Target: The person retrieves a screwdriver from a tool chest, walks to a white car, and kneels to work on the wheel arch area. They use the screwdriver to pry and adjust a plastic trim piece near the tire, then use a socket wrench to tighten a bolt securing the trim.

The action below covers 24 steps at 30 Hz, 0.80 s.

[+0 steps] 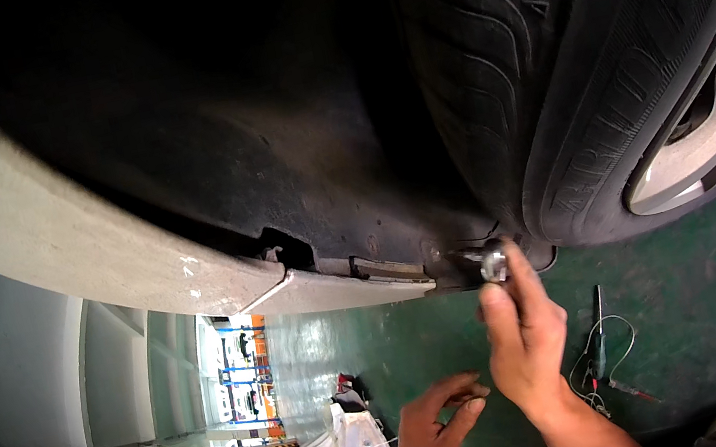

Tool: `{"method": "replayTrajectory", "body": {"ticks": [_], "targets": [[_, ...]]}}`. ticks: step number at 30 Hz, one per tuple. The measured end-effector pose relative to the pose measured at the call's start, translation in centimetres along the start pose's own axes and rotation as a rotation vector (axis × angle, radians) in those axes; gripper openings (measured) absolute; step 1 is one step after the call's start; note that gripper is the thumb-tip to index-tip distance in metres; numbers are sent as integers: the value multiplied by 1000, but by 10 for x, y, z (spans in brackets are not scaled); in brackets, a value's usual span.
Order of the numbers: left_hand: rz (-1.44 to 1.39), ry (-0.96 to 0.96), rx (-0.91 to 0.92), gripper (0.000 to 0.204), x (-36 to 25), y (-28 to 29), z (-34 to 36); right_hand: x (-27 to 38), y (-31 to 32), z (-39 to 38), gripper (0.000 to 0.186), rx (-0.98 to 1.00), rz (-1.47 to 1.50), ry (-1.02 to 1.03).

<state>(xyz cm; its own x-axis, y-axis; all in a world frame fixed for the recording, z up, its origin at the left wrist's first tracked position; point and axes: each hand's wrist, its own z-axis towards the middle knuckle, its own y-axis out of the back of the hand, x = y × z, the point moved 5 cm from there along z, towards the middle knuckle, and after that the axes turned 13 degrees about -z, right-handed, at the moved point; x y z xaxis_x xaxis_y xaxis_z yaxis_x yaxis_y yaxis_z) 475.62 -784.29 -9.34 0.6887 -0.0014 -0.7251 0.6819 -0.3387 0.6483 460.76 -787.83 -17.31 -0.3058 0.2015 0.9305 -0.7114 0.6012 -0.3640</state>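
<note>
Item: small metal socket (493, 265), at the wheel-arch lower edge beside the tyre (583, 88). Your right hand (524, 338) fingers pinch it; left hand (432, 426) fingers loosely curled, empty. Likely hard, light, slippery: grip its sides

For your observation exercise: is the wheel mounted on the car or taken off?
Mounted. The tyre sits up inside the dark wheel arch, its silver rim facing outward, above the green floor.

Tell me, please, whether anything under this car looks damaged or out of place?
The pale bumper trim hangs loose from the dark wheel-arch liner, a gap showing. The right hand holds a silvery tool there.
</note>
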Motion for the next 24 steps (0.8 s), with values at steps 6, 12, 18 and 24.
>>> {"method": "replayTrajectory", "body": {"ticks": [6, 12, 18, 24], "targets": [[27, -4, 2, 33, -1, -3, -1, -9, -12, 5, 39, 70, 5, -103], [75, -18, 1, 29, -5, -6, 4, -8, -8, 3, 39, -34, -17, -31], [121, 18, 13, 29, -9, -8, 7, -6, 1, 3, 39, -80, 105, -78], [70, 58, 6, 29, -9, -13, 10, -8, 10, 7, 41, 35, 118, -172]]}}
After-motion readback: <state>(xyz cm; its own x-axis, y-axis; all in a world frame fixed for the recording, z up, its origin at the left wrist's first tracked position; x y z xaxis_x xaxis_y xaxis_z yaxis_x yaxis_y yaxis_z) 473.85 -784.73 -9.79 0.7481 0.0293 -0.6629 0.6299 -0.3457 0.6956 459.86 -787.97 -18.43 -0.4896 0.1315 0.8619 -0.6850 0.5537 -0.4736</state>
